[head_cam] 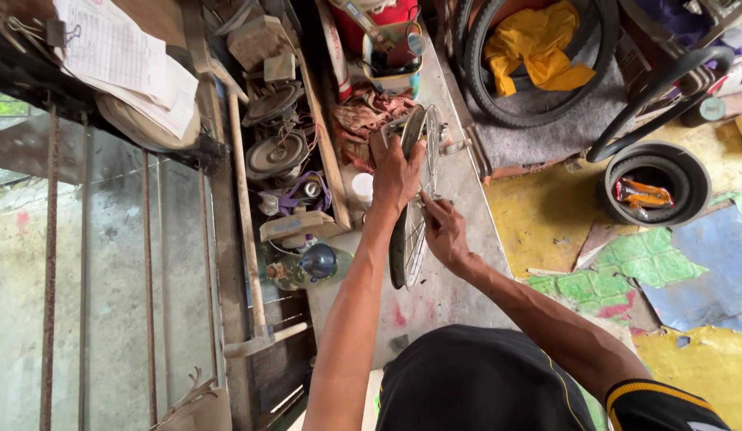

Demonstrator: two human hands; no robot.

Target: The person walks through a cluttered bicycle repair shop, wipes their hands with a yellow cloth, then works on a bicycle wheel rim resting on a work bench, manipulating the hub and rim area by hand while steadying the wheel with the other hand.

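On the bench, the left hand (395, 172) grips the upright wheel (411, 231) on top; the right hand (444, 231), just beside, pinches a spoke.

Both arms stretch forward; the left hand (395, 172) curls closed in a grip, the right hand (444, 231) pinches, fingers bent.

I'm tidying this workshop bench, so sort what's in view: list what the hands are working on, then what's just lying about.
In hand:
- spoked bicycle wheel, stood on edge
- left hand gripping its rim
- right hand at the spokes

Lying about:
- yellow cloth inside a tyre
- black tub with an orange packet
- clipped papers
- red rag
- glass bottle
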